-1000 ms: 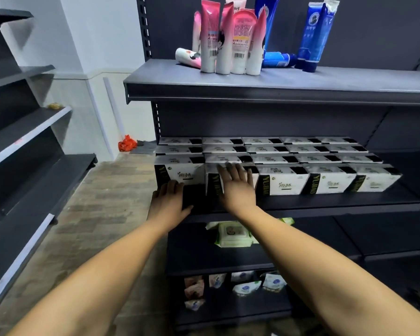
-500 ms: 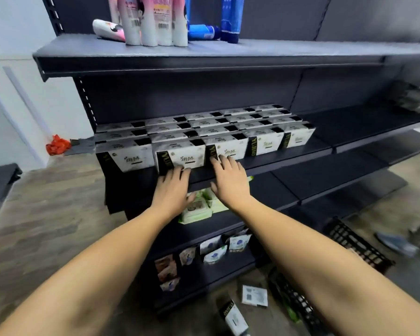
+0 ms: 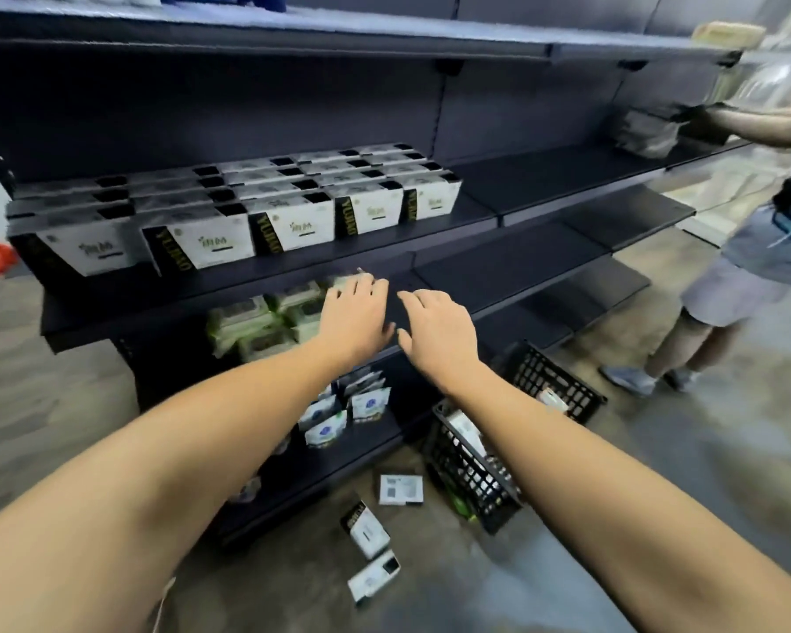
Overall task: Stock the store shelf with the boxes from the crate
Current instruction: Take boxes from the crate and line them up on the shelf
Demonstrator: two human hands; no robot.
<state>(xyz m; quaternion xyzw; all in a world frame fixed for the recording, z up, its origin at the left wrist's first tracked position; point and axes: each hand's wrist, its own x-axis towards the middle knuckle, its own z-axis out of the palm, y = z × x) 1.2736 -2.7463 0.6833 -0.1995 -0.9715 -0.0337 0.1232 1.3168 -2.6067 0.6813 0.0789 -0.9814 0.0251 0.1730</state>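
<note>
Hovering fingers (image 3: 419, 301) outstretched, boxes (image 3: 293, 228) above, apart, crate (image 3: 562, 386) below

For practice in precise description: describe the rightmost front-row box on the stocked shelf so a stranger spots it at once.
On the dark shelf unit, find the shelf holding rows of white boxes with black side bands. Follow the front row right to the last box. Of that row, only it has bare shelf on its right.
</note>
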